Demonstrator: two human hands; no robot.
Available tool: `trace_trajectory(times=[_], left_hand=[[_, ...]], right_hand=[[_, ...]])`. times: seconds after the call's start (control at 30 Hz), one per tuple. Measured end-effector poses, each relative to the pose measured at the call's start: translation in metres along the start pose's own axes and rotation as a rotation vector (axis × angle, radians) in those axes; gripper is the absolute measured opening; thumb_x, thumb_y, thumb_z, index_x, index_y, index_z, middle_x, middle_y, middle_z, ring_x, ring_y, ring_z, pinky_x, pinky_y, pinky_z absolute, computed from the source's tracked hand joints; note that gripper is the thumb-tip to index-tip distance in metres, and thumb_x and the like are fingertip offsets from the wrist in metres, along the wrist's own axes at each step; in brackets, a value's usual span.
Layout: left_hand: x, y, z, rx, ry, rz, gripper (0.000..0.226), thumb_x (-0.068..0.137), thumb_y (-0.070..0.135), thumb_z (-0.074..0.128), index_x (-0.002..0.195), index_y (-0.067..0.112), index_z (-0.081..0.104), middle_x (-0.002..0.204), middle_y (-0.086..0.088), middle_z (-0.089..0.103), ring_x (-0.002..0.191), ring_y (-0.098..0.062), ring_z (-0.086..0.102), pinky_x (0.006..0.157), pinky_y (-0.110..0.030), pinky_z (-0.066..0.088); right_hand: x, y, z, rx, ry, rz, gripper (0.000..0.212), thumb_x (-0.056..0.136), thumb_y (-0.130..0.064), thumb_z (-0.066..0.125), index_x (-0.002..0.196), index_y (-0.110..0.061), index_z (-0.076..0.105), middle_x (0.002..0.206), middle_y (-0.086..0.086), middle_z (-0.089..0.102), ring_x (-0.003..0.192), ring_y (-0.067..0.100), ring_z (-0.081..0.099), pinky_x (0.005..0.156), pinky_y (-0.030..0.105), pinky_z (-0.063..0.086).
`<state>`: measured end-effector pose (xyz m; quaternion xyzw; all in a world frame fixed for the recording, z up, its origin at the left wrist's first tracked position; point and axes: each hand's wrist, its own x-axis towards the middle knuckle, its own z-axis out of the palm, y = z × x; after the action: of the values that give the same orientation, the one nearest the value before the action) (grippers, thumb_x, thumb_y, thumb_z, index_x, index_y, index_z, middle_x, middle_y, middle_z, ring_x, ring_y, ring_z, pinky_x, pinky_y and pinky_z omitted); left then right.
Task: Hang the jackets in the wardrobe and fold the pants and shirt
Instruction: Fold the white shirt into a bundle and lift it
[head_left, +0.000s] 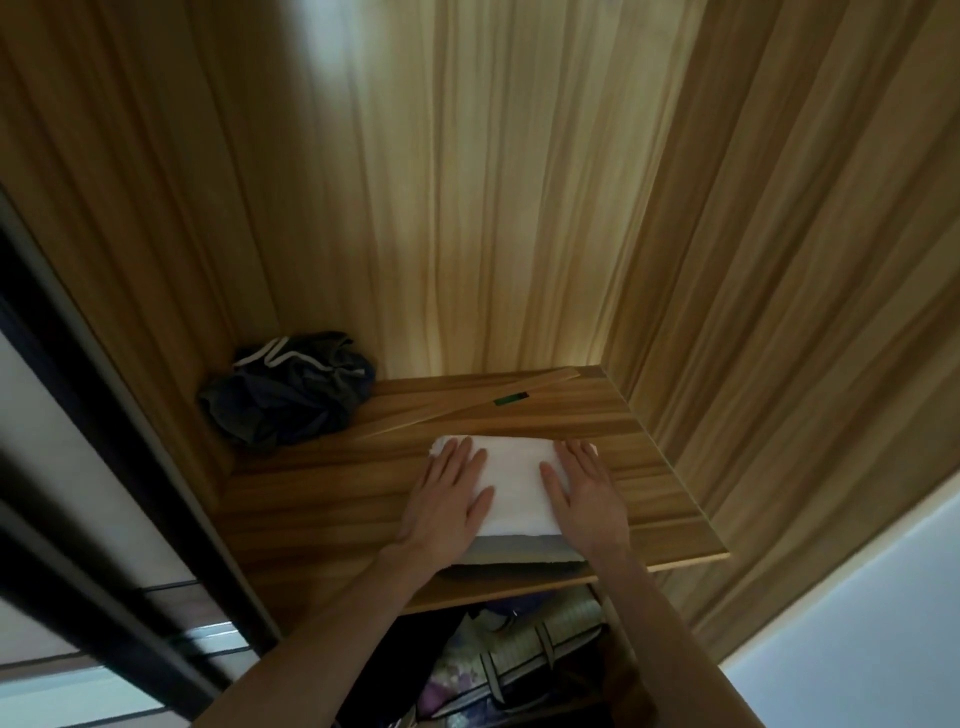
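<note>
Shirt (514, 480) folded, long axis left-right on shelf (322, 499); left hand (449, 499), right hand (584, 493) flat on top (no grip, fingers straight)

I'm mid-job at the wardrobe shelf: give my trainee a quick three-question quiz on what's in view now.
1. True or false: both hands lie flat on the folded white cloth.
2. What lies directly under that cloth? A) folded grey garment B) wooden slat C) bare shelf
3. Which back corner of the wooden wardrobe shelf holds the crumpled dark blue-grey garment?

Key:
1. True: left hand and right hand press it with straight fingers.
2. A, the folded grey garment.
3. The left one; the thin wooden slat lies behind the cloth.
</note>
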<state>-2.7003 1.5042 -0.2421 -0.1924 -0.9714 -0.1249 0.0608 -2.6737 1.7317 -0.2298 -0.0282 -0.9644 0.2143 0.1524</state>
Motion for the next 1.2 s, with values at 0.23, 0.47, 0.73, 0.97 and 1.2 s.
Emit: trace_trajectory(times=[0.23, 0.47, 0.73, 0.97, 1.2], left_hand=[[-0.033, -0.003, -0.04, 0.048, 0.097, -0.028, 0.069, 0.107, 0.056, 0.014, 0.162, 0.019, 0.032, 0.17, -0.004, 0.03, 0.158, -0.022, 0.022, 0.13, -0.037, 0.008], [-0.083, -0.018, -0.082, 0.001, 0.179, -0.008, 0.063, 0.108, 0.049, 0.019, 0.163, 0.019, 0.028, 0.166, -0.002, 0.037, 0.154, -0.021, 0.031, 0.127, -0.045, 0.026], [-0.179, -0.034, -0.129, -0.1, 0.214, 0.124, 0.06, 0.109, 0.051, 0.031, 0.159, 0.018, 0.039, 0.164, -0.003, 0.041, 0.154, -0.021, 0.032, 0.127, -0.041, 0.027], [-0.27, -0.062, -0.178, -0.152, 0.326, 0.2, 0.055, 0.107, 0.039, 0.052, 0.153, 0.009, 0.05, 0.157, -0.01, 0.051, 0.148, -0.027, 0.045, 0.121, -0.042, 0.035], [-0.328, -0.137, -0.225, 0.015, 0.405, 0.252, 0.059, 0.107, 0.045, 0.04, 0.157, 0.014, 0.044, 0.161, -0.004, 0.046, 0.15, -0.024, 0.041, 0.124, -0.046, 0.033]], right_hand=[[-0.016, -0.022, -0.016, 0.024, 0.061, -0.027, 0.069, 0.106, -0.055, 0.037, 0.16, -0.012, 0.038, 0.166, 0.006, 0.038, 0.157, 0.023, 0.025, 0.129, 0.047, 0.019], [-0.07, -0.087, -0.034, 0.109, 0.113, -0.043, 0.075, 0.103, -0.062, 0.031, 0.161, -0.015, 0.036, 0.168, 0.001, 0.033, 0.159, 0.016, 0.019, 0.129, 0.039, 0.012], [-0.152, -0.182, -0.043, 0.114, 0.211, 0.016, 0.072, 0.102, -0.057, 0.04, 0.158, -0.013, 0.042, 0.165, 0.002, 0.04, 0.157, 0.02, 0.026, 0.128, 0.046, 0.021], [-0.226, -0.261, -0.045, 0.036, 0.207, -0.032, 0.071, 0.102, -0.057, 0.037, 0.16, -0.015, 0.039, 0.166, -0.001, 0.038, 0.158, 0.018, 0.025, 0.128, 0.046, 0.022], [-0.245, -0.353, -0.042, 0.043, 0.192, -0.151, 0.077, 0.101, -0.068, 0.026, 0.16, -0.02, 0.037, 0.166, -0.006, 0.037, 0.157, 0.013, 0.025, 0.129, 0.044, 0.02]])
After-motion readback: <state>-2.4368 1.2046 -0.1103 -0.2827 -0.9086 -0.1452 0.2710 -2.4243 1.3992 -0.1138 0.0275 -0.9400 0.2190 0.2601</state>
